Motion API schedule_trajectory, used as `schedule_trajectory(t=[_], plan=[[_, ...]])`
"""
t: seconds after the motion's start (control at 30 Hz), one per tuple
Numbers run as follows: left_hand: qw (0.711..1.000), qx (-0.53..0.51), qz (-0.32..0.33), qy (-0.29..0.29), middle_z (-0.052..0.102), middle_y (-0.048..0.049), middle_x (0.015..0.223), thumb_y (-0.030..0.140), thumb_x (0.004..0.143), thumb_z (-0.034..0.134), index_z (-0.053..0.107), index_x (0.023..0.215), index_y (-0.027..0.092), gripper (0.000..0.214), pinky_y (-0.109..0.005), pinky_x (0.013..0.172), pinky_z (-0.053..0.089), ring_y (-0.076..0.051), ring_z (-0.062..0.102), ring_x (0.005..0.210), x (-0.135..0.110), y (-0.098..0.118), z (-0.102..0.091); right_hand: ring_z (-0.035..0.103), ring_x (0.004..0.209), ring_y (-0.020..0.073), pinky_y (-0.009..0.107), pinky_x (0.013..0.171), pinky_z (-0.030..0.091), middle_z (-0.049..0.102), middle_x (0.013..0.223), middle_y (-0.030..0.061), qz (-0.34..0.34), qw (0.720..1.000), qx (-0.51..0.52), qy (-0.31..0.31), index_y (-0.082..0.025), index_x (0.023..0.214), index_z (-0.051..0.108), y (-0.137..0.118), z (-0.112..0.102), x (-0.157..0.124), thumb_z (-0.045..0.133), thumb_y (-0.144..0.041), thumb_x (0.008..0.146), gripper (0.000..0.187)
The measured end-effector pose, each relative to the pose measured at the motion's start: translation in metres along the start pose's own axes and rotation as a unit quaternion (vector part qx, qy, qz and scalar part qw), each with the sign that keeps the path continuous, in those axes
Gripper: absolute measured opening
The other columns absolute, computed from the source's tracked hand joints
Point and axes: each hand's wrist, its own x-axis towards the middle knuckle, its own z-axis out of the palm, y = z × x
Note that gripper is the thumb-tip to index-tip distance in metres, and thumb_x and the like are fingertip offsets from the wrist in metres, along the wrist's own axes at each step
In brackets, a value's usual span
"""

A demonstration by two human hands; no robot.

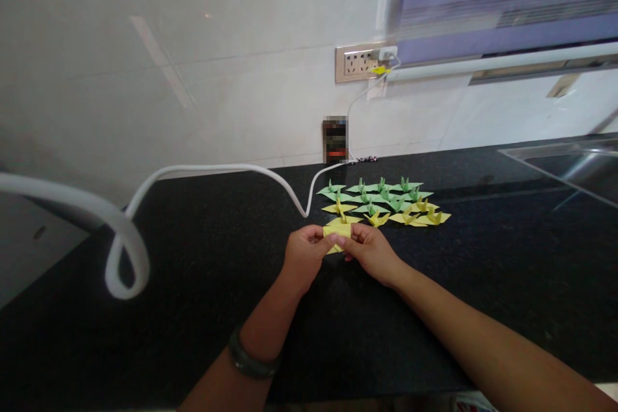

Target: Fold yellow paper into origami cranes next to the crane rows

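A small piece of yellow paper point(337, 230) with fold lines is held up between both hands. My left hand point(304, 254) pinches its left side, thumb in front. From the other side my right hand point(374, 251) grips it too, and the two thumb tips nearly meet on the lower part. Fingers behind the paper are mostly hidden. Just beyond it, folded paper cranes stand in rows on the black counter: several green cranes point(385, 195) at the back and several yellow cranes point(376, 219) nearer my hands.
A thick white cable point(217, 168) loops across the left side of the black counter point(217, 238). Against the tiled wall leans a blurred dark device point(335, 140), below a wall socket point(355, 63) with a plugged-in charger point(387, 53). A metal sink point(579, 164) lies at the right.
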Motion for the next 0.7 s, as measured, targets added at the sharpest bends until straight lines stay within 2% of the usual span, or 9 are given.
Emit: schedule_trajectory(t=[0.2, 0.5, 0.7], plan=[[1.0, 0.003, 0.003, -0.027, 0.06, -0.0015, 0.062, 0.037, 0.065, 0.057, 0.061, 0.078, 0.012, 0.029, -0.022, 0.054, 0.041, -0.013, 0.054, 0.058, -0.0006, 0.0036, -0.002, 0.047, 0.053, 0.0082, 0.019, 0.046, 0.04, 0.054, 0.067, -0.0005, 0.023, 1.0, 0.021, -0.004, -0.016, 0.081, 0.054, 0.0013, -0.0006, -0.0008, 0.052, -0.036, 0.073, 0.021], [0.995, 0.095, 0.03, 0.014, 0.049, 0.0035, 0.047, 0.041, 0.065, 0.055, 0.059, 0.064, 0.013, 0.028, -0.018, 0.042, 0.03, -0.008, 0.041, 0.044, -0.0011, 0.0065, -0.0045, 0.048, 0.052, 0.0087, 0.02, 0.046, 0.041, 0.054, 0.064, -0.0011, 0.011, 1.0, -0.005, 0.006, -0.016, 0.077, 0.055, -0.0003, 0.0004, -0.0009, 0.053, -0.035, 0.071, 0.02], [0.986, 0.154, 0.06, 0.006, 0.05, 0.0026, 0.05, 0.042, 0.067, 0.052, 0.06, 0.063, 0.013, 0.03, -0.018, 0.042, 0.029, -0.008, 0.041, 0.046, -0.0004, 0.0039, -0.009, 0.047, 0.05, 0.0086, 0.019, 0.044, 0.039, 0.054, 0.06, -0.0007, 0.012, 0.996, -0.055, -0.069, -0.015, 0.069, 0.055, -0.0002, -0.0039, -0.0014, 0.05, -0.033, 0.073, 0.019]])
